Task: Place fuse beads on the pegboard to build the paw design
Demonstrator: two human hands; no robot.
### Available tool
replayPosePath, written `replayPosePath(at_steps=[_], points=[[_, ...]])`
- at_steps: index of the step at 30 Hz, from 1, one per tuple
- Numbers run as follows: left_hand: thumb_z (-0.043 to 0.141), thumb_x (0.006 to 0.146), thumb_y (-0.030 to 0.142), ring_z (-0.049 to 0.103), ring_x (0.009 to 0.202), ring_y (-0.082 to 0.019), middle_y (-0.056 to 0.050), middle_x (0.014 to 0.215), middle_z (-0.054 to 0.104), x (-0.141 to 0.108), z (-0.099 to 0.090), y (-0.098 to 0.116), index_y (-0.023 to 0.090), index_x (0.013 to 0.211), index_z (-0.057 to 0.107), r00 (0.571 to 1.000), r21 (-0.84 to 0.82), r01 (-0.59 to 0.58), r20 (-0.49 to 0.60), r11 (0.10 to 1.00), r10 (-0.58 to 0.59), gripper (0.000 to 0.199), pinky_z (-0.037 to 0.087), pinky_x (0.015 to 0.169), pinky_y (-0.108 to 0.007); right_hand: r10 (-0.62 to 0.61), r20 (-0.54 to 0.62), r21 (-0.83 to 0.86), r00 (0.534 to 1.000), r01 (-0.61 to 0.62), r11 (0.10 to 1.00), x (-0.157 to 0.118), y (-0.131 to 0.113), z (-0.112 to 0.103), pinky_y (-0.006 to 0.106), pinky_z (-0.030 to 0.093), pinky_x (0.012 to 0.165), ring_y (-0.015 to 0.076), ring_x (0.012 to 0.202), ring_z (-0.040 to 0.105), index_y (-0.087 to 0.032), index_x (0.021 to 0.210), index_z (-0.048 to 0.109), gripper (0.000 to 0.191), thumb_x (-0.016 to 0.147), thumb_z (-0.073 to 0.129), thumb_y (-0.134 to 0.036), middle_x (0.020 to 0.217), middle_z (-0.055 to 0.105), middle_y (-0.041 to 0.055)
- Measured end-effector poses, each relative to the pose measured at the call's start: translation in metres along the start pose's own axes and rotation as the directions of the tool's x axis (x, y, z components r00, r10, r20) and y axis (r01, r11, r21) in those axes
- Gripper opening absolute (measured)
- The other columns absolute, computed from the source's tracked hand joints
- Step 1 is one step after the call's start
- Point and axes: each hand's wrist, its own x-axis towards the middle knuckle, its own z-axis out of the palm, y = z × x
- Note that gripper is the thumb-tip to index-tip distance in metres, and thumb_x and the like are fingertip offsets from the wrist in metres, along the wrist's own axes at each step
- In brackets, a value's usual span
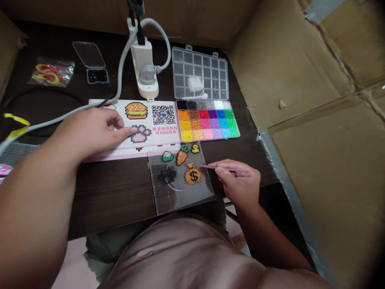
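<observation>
- By the right hand (240,180), pink tweezers (225,167) are being gripped, thumb and fingers clamped on them; the tip is being aimed at the upper right of the money-bag figure (192,176).
- The money-bag figure, made of small beads, is being carried by the clear pegboard (168,205), right of its middle; whether a bead is being pinched cannot be told.
- Such beads are probably light, hard and slippery, and the figure, if unfused, fragile; single beads are best being taken by their rims, the board by its edges.
- Beside the figure, loose black beads (171,175) are being held on the board; above it, a carrot figure (181,157) and a duck figure (195,149) are being displayed.
- Beyond, a printed sheet (165,140) is being touched by the left hand (93,130), thumb and forefinger apart, thumb at the paw picture (140,137).
- Sorted colours are being held in the bead case (210,139), right of the sheet.
- Everything is being supported by the dark tabletop (114,188), a power strip (144,56) included.
</observation>
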Motion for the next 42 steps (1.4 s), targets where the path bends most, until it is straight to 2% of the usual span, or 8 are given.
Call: replayPosePath(at_steps=[11,23,32,42], points=[[0.061,0.085,0.067,0.059,0.075,-0.024,-0.005,0.087,0.069,-0.0007,0.0008,0.0,0.025,0.092,0.068,1.0,0.0,0.0,-0.007,1.0,0.0,0.043,0.035,0.064,-0.036,0.004,-0.024,-0.004,1.0,-0.004,1.0,-0.0003,0.0019,0.0007,0.029,0.067,0.06,0.0211,0.069,0.082,-0.024,0.072,0.084,0.009,0.078,0.082,-0.018,0.077,0.085,0.0046],[0.061,0.088,0.065,0.06,0.076,-0.024,-0.005,0.086,0.07,-0.0022,-0.0007,0.0013,0.024,0.095,0.071,1.0,0.022,0.009,-0.002,1.0,-0.009,0.043,0.034,0.064,-0.034,-0.012,0.017,-0.026,1.0,0.013,1.0,-0.0002,-0.0005,-0.0002,0.029,0.067,0.064,0.0206,0.07,0.082,-0.024,0.073,0.085,0.011,0.08,0.081,-0.018,0.078,0.085,0.005],[0.06,0.085,0.068,0.059,0.075,-0.024,-0.005,0.087,0.069,0.0026,0.0035,-0.0033,0.024,0.095,0.071,1.0,0.015,-0.013,-0.013,1.0,0.013,0.046,0.033,0.064,-0.035,-0.025,0.046,0.019,0.999,0.024,1.0,-0.0007,0.0013,-0.0001,0.027,0.066,0.065,0.0188,0.071,0.082,-0.026,0.076,0.086,0.014,0.083,0.08,-0.015,0.08,0.085,0.0039],[0.06,0.084,0.07,0.059,0.075,-0.024,-0.005,0.086,0.069,0.0012,0.002,-0.0024,0.025,0.094,0.07,1.0,0.017,-0.007,-0.013,1.0,0.007,0.048,0.035,0.064,-0.036,-0.03,-0.001,0.041,1.0,0.03,0.999,-0.002,0.0036,-0.0002,0.027,0.066,0.063,0.019,0.071,0.082,-0.026,0.078,0.087,0.014,0.081,0.081,-0.014,0.079,0.085,0.0035]])
